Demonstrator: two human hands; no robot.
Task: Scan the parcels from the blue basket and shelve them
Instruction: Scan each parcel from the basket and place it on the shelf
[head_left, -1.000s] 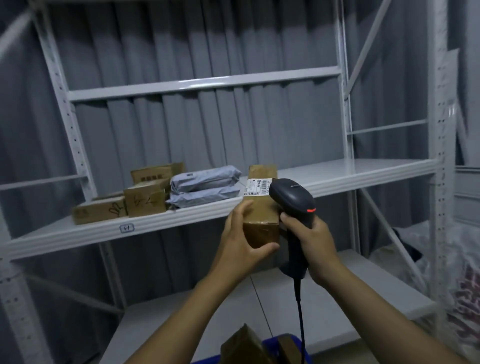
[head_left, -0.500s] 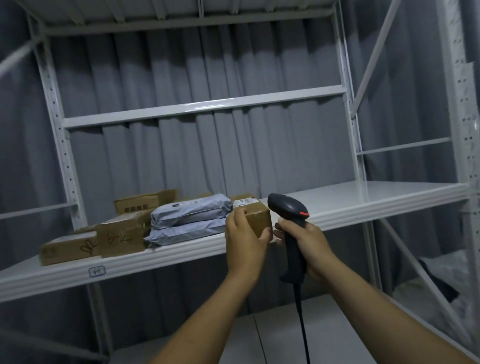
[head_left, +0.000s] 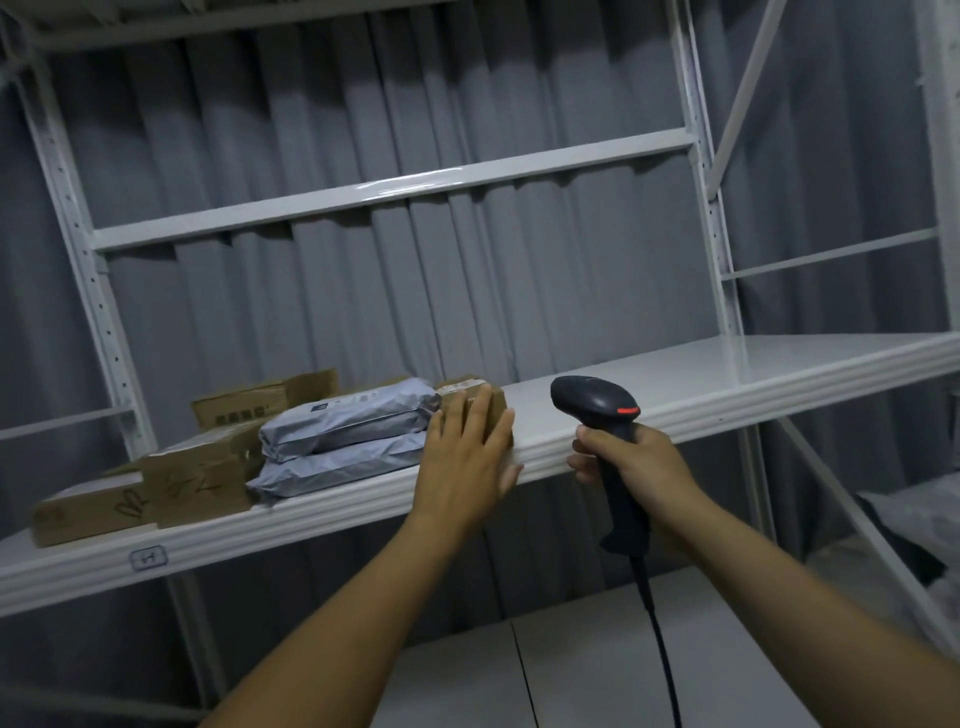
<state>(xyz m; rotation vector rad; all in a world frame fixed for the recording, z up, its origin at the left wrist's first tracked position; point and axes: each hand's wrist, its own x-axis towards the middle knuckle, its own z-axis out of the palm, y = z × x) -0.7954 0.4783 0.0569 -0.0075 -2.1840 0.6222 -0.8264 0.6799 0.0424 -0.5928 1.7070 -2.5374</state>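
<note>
The parcel (head_left: 470, 385), a small brown box, is seen on the middle shelf (head_left: 727, 387), near the front edge and set against the right end of two stacked grey mailing bags (head_left: 348, 418).

Read from the left, the shelf is loaded with three brown cartons (head_left: 197, 483), then the bags, then the parcel. Bare shelf is shown beyond it to the right.

The left hand (head_left: 467, 457) is laid flat on the parcel's near face, with the fingers straight and spread. Nothing is clasped, so a push rather than a hold is judged. Most of the parcel is covered by this hand, so its long axis cannot be told for sure; it is taken to run front to back, into the shelf.

The relation that matters is plain. The parcel lies straight ahead of the left palm, away from the person, and the left hand is much the nearer of the two.

Further right, the scanner (head_left: 592, 400) is gripped by the right hand (head_left: 628, 467), with the fingers wrapped round its handle. It is held clear of the parcel, and its cable (head_left: 660, 623) hangs below.

The shelving of this parcel is judged almost done. A straight withdrawal of the left hand is all that is called for next. The blue basket is not in view.
</note>
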